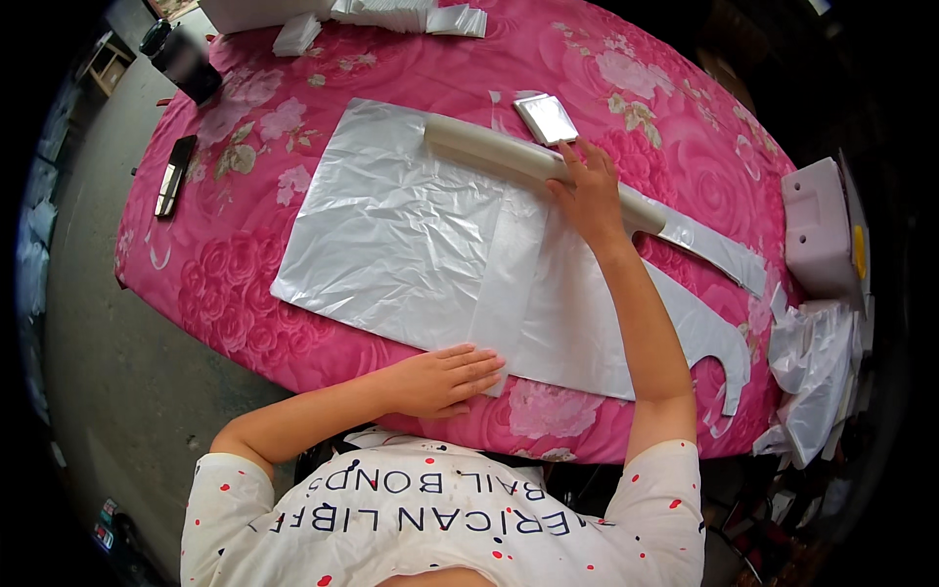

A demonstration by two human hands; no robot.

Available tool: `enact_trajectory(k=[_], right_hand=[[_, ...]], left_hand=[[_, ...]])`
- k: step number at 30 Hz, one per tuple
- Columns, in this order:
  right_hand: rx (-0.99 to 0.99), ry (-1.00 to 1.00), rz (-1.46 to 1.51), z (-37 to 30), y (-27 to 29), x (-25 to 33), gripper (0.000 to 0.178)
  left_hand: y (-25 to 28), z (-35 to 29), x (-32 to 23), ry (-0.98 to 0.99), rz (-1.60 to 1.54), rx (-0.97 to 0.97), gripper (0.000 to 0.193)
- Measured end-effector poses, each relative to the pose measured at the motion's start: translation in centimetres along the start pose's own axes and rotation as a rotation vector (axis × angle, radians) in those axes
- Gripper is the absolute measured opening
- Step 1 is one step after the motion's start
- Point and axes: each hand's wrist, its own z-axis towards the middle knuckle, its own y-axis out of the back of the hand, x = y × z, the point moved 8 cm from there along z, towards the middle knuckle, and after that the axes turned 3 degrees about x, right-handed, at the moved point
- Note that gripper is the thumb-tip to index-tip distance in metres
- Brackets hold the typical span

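A flat white plastic carrier bag point(391, 215) lies across the table, its body to the left and its two handles stretching to the right. A pale crosswise strip or fold shows near its middle. Along its far edge rests a long beige bar point(479, 149), smooth and straight. My right hand point(590, 191) reaches over the bag with fingers apart, touching the bar. At the bag's near edge my left hand point(440, 382) lies flat, fingers stretched out by the lower end of the strip. Just beyond my right fingertips sits a small folded white packet point(546, 119).
A pink floral cloth point(235, 293) covers the table. Folded white packets point(391, 14) are stacked at the far edge. A dark bottle point(183, 64) and a phone point(175, 176) stand at left. At right are a white plastic box point(820, 227) and hanging plastic bags point(810, 367).
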Motion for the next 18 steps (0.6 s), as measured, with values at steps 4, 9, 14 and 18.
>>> enact_trajectory(k=[4,9,14,18], right_hand=[[0.194,0.141,0.318,-3.1,0.2,4.2,0.036],[0.543,0.161,0.565,-11.3,0.3,10.2,0.047],[0.393,0.14,0.44,-12.7,0.8,10.7,0.043],[0.278,-0.013,0.389,-12.3,1.2,9.1,0.035]], left_hand=[[1.3,-1.3,0.4,-0.046,0.055,-0.142,0.034],[2.2,-1.4,0.0,-0.094,0.014,-0.235,0.029],[5.3,-1.4,1.5,0.016,-0.382,-0.485,0.034],[7.0,0.6,2.6,0.006,-0.11,-0.317,0.057]])
